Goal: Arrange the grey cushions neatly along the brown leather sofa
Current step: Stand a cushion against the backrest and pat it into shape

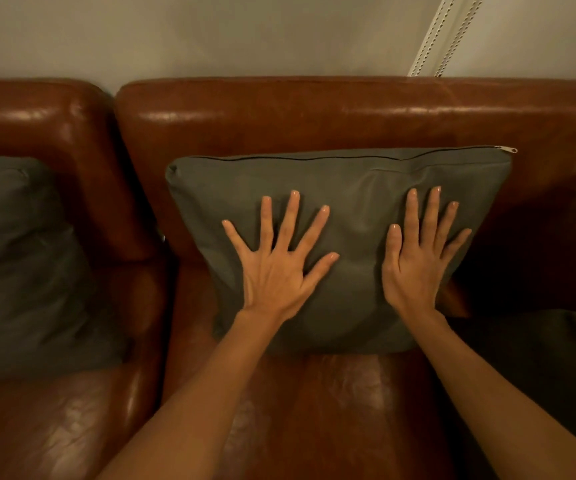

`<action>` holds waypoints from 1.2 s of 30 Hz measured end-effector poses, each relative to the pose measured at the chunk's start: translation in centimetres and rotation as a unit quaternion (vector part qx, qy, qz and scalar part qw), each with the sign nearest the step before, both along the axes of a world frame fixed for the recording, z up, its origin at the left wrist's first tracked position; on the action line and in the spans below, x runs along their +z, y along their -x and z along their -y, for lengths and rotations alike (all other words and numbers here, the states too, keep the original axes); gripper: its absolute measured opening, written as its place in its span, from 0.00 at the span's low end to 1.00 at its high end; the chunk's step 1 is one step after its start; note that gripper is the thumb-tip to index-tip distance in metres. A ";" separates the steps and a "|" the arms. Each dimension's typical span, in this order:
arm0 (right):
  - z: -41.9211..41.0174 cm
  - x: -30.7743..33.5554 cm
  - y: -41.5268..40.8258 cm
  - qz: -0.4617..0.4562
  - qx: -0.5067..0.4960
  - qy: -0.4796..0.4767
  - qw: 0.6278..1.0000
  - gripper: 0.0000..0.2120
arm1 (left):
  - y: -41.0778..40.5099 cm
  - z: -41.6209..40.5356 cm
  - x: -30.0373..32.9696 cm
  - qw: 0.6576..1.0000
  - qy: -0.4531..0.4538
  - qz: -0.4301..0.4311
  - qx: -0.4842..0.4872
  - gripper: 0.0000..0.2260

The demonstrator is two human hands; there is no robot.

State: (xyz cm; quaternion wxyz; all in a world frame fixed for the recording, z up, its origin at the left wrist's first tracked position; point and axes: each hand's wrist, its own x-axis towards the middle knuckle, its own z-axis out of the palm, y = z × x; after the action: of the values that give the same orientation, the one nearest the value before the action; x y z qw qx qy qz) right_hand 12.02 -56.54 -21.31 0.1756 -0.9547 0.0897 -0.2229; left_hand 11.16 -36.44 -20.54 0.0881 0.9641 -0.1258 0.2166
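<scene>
A grey cushion [345, 188] leans upright against the backrest of the brown leather sofa [314, 112], its zip along the top edge. My left hand [276, 261] lies flat on the cushion's lower left face with the fingers spread. My right hand [418, 258] presses flat on its right face, fingers straight. A second grey cushion [20, 258] rests against the backrest of the left seat section, slightly slumped.
A dark grey shape [556, 348], perhaps another cushion, lies in shadow at the right edge of the seat. A white beaded blind cord [442, 32] hangs down the pale wall behind the sofa. Bare leather seat [331, 410] shows below the cushion.
</scene>
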 end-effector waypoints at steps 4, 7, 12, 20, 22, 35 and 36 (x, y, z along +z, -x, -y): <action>-0.1 -0.4 -1.5 0.014 -0.005 -0.004 1.000 0.26 | -1.9 0.2 -0.5 1.000 -0.003 0.014 0.009 0.27; -0.1 -0.9 -2.2 0.029 -0.004 -0.003 1.000 0.25 | -2.7 0.4 -1.4 0.999 0.002 0.037 0.010 0.27; 0.0 -1.6 -3.0 0.032 -0.001 -0.008 0.999 0.25 | -3.6 0.6 -2.4 0.998 -0.002 0.057 0.014 0.29; 0.1 -1.5 -3.2 -0.011 -0.005 -0.013 1.000 0.25 | -4.1 0.9 -2.8 0.999 -0.027 0.030 0.030 0.28; 0.1 -1.5 -3.3 -0.023 -0.004 -0.009 1.000 0.25 | -4.2 0.9 -2.6 0.999 -0.035 0.011 0.033 0.27; 0.4 -0.6 -1.4 -0.011 0.033 -0.060 0.998 0.27 | -2.0 -0.7 -0.8 0.999 0.036 -0.029 -0.014 0.30; 0.7 -0.7 -0.8 0.010 0.036 -0.074 0.997 0.28 | -1.5 -1.3 -1.0 0.998 0.059 -0.022 0.000 0.31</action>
State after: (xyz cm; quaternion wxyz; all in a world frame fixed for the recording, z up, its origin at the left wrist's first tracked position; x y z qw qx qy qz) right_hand 12.82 -57.25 -21.97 0.2549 -0.9394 0.0703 -0.2184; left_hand 12.64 -35.17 -21.59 0.1475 0.9618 -0.1108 0.2022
